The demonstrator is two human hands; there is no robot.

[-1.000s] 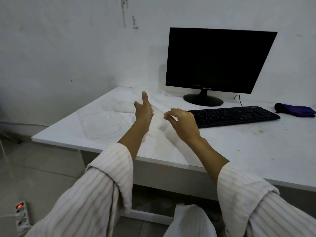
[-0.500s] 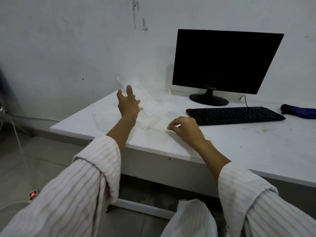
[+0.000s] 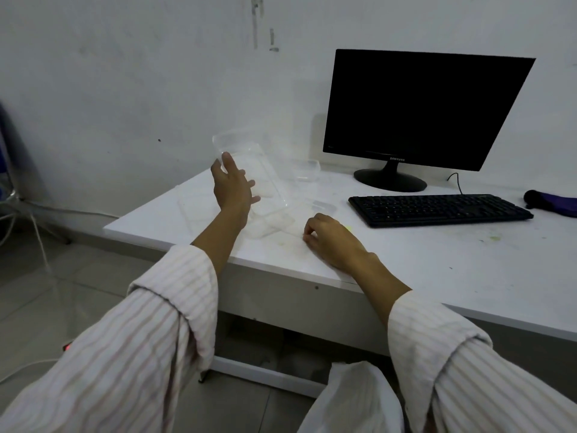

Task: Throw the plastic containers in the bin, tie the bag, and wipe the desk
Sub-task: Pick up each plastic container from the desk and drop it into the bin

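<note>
Head view only. Left hand [image 3: 232,189] is raised over the worktop's [image 3: 406,260] left corner, fingers wrapped round a clear container [image 3: 249,170] that stands tilted, top edge toward the wall; my read is it is held this way to lift it off and carry it down to the bin. Right hand [image 3: 331,239] rests on the worktop near the front edge, fingers curled under. Whether it pinches anything I cannot tell; clear plastic there is hard to make out.

More clear containers lie flat on the worktop: one tray [image 3: 268,225] just below the held one, between the two hands, another small tub [image 3: 307,170] further back near the monitor [image 3: 421,110], and a small piece [image 3: 323,206] just left of the keyboard [image 3: 437,209]. All within reach of either hand.

White bag [image 3: 352,398] shows at the bottom edge, under the worktop front, near the right sleeve; likely the bin liner, bin itself not visible. Purple cloth [image 3: 552,203] lies at the far right, well apart from both hands, probably for wiping. Stains on the worktop surface around the right hand and to the right.

Judgement: still at the first step, containers not yet binned, bag untied, wiping not begun.
</note>
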